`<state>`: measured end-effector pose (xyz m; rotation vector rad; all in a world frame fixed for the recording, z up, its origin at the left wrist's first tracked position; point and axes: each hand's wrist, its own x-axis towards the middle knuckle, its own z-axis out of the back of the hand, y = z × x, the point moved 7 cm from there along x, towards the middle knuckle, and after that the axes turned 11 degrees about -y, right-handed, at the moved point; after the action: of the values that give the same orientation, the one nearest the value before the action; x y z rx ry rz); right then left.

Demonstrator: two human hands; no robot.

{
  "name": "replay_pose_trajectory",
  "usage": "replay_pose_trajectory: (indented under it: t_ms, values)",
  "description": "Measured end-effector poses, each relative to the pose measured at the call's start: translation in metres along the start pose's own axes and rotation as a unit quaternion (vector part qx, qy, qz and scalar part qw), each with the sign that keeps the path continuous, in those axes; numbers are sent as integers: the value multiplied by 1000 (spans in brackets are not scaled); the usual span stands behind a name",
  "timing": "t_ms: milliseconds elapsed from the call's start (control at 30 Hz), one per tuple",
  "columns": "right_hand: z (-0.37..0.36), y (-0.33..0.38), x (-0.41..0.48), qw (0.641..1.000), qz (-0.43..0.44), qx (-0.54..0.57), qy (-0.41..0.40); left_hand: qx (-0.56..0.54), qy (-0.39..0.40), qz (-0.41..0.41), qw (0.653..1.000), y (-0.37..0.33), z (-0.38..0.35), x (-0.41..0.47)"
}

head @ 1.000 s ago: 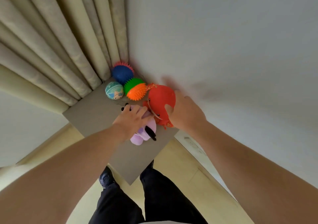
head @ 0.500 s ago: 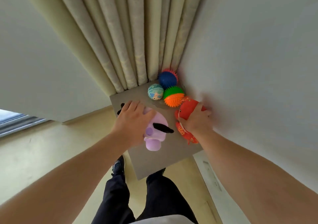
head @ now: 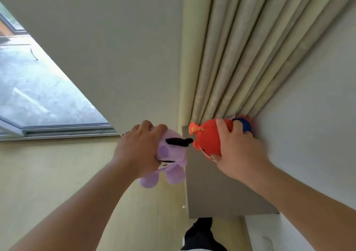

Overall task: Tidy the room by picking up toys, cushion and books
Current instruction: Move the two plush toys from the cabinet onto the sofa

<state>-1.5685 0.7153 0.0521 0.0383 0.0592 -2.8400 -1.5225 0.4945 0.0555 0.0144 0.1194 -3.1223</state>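
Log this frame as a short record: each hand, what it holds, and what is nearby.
left hand: grips purple plush toy
right hand: grips red plush toy
behind red plush toy: blue spiky ball, mostly hidden
below: grey surface
backdrop: curtain, window

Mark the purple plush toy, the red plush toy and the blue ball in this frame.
purple plush toy (head: 174, 155): head view, on its face below the black part.
red plush toy (head: 209, 141): head view, middle of its body.
blue ball (head: 245, 125): head view, on the sliver showing.
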Motion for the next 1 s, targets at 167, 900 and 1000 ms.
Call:
replay_pose_trajectory:
  t_ms: [167, 900, 1000]
  values:
    - [42, 107, -32, 993, 88, 42, -67, 27, -65, 52, 996, 91, 56, -76]
    - [61, 813, -179, 820, 553, 147, -11, 42, -175, 560, 809, 570, 90, -574]
    - [55, 903, -196, 776, 614, 141, -15, 45, -170, 609, 773, 629, 86, -620]
